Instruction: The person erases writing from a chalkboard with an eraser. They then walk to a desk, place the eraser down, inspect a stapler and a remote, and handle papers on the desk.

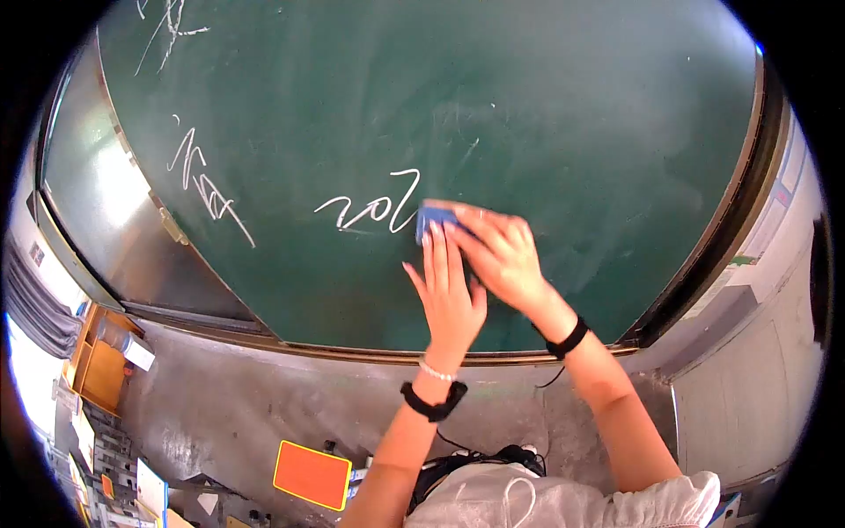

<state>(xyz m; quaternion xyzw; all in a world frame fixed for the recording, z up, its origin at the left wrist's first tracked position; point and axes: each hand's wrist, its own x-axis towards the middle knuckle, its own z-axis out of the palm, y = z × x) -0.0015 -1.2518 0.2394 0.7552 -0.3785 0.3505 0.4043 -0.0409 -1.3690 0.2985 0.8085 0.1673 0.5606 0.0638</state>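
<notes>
A blue blackboard eraser (429,220) is pressed against the green chalkboard (563,114), just right of some white chalk writing (374,209) that looks like "202". My right hand (502,255) grips it from the right, its fingers over the top and side. My left hand (451,304) lies below with fingers stretched out and thumb apart. Its fingertips touch the eraser's lower edge. Part of the eraser is hidden behind the fingers of both hands. On my left wrist are a black band (434,405) and a string of white beads (437,370).
More chalk characters (209,189) are on the board's left side. The board's lower ledge (396,356) runs below my hands. An orange, yellow-edged panel (312,475) is at the lower left, and a wooden cabinet (99,370) stands far left. A pale door (735,387) is at right.
</notes>
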